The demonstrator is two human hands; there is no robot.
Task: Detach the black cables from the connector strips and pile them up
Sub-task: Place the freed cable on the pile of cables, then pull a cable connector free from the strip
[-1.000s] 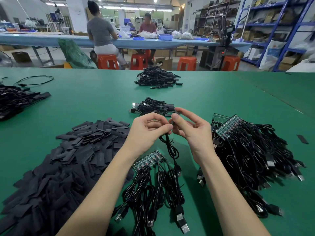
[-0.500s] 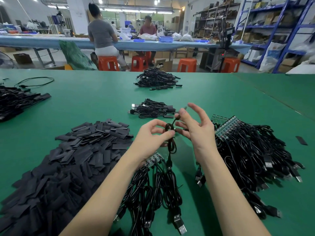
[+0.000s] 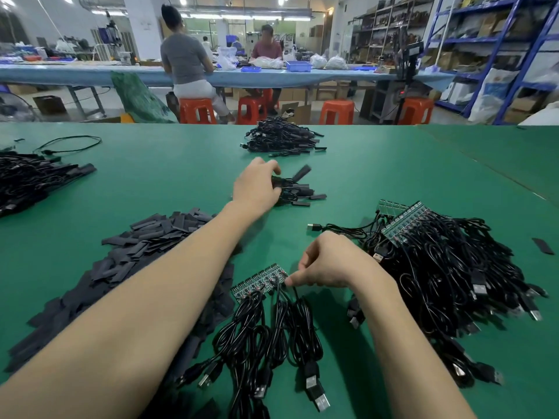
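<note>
Green table [image 3: 151, 189] up front. Beyond it a long blue bench [image 3: 90, 74] with two seated people, orange stools [image 3: 337, 111] under it. Blue shelving [image 3: 496, 40] with boxes right of the bench. Ceiling strip lights [image 3: 251, 16] above.

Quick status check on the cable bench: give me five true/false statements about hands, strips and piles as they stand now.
1. The left hand is at the small cable pile. True.
2. The right hand grips a USB plug. False: it pinches at the end of the near connector strip.
3. Cables still hang from that strip. True.
4. The flat black pieces lie right of the strip. False: left.
5. The big tangled heap contains no strips. False: strips show on top.
</note>
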